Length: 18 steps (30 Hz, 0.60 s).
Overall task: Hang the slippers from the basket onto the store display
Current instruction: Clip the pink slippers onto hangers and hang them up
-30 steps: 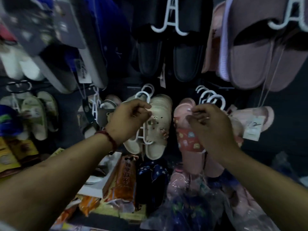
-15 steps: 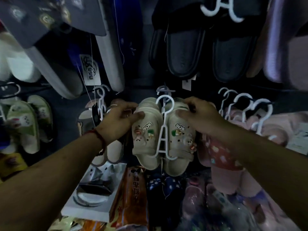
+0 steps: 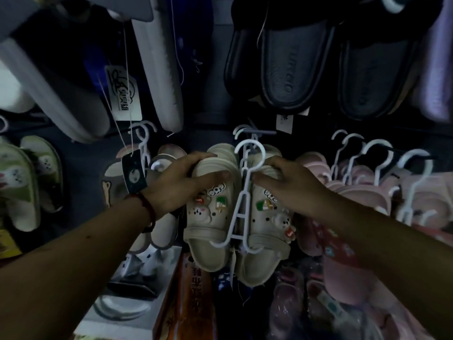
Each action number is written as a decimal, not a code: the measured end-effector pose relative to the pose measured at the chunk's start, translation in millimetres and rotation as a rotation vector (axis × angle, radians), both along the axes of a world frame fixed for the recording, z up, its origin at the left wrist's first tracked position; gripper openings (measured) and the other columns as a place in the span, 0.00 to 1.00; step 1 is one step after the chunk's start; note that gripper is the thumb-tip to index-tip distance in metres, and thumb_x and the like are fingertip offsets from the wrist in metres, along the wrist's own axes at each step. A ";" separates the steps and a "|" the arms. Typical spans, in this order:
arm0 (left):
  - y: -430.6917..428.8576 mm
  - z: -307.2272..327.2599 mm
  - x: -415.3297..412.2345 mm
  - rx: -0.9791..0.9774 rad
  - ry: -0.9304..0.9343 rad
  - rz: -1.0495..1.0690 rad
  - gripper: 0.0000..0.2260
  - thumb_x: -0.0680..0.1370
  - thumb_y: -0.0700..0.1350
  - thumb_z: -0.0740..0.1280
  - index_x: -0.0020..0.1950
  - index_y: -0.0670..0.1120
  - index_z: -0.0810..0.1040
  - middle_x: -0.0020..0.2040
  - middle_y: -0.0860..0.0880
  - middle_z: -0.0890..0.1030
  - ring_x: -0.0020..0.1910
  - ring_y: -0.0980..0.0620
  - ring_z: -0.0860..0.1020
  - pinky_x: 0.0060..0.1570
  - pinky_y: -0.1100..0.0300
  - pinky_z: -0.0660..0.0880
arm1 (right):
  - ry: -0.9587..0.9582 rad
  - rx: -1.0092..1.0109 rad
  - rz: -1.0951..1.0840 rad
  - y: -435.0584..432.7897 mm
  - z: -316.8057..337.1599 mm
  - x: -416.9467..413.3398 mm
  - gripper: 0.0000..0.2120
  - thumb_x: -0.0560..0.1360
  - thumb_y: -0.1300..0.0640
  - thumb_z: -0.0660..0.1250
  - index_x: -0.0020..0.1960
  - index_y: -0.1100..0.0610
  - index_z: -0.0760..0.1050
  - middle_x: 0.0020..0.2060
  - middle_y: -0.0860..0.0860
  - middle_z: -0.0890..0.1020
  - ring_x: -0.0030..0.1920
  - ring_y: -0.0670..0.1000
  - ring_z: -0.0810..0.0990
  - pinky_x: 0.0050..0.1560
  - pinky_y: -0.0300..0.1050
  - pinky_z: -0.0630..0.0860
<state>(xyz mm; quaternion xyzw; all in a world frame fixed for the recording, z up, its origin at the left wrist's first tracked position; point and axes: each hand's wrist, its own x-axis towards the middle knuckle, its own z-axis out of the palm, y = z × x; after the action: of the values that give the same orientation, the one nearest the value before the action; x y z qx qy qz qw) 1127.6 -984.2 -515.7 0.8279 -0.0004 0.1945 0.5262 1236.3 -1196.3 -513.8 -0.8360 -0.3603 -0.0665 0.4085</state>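
Right hand (image 3: 291,190) has shifted off the pink slippers (image 3: 343,273) onto the beige charm slippers (image 3: 210,224)
Left hand (image 3: 181,185) grips one slipper's top, right hand grips the other's; pair hangs on a white hanger (image 3: 240,216)

The cream slippers (image 3: 213,224) dead centre have little green, red and white charms, on a white hanger (image 3: 245,187). Then black slippers (image 3: 289,69) up at 1 o'clock, pink slippers (image 3: 367,195) at 3, green slippers (image 3: 22,187) with white bunny faces at 9. Also a red wrist band (image 3: 148,207) and an orange packet (image 3: 193,305) at 6.
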 end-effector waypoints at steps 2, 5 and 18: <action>-4.2 4.8 -1.6 0.008 -0.031 -0.010 0.25 0.71 0.58 0.75 0.65 0.51 0.78 0.57 0.52 0.84 0.55 0.54 0.83 0.54 0.57 0.81 | 0.009 0.037 0.045 0.5 3.1 -0.2 0.13 0.76 0.46 0.70 0.57 0.50 0.80 0.49 0.45 0.84 0.49 0.43 0.81 0.49 0.43 0.76; -7.2 15.4 1.5 0.021 -0.089 -0.011 0.18 0.76 0.51 0.74 0.64 0.49 0.79 0.56 0.49 0.85 0.56 0.52 0.83 0.54 0.57 0.81 | -0.018 0.146 0.116 3.6 10.3 2.5 0.11 0.74 0.54 0.69 0.57 0.51 0.80 0.49 0.48 0.84 0.49 0.48 0.82 0.51 0.49 0.78; -5.3 50.2 100.4 0.298 -0.021 0.208 0.08 0.77 0.36 0.71 0.56 0.41 0.83 0.50 0.43 0.84 0.49 0.51 0.80 0.54 0.57 0.77 | -0.336 0.041 -0.056 46.3 41.0 78.9 0.18 0.73 0.55 0.72 0.54 0.69 0.82 0.51 0.65 0.83 0.54 0.64 0.82 0.56 0.49 0.75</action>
<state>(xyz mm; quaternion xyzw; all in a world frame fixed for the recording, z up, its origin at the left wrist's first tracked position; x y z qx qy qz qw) 1228.0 -989.4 -465.4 0.8902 0.0506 0.2543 0.3746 1315.2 -1150.0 -472.8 -0.8143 -0.3985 -0.2241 0.3576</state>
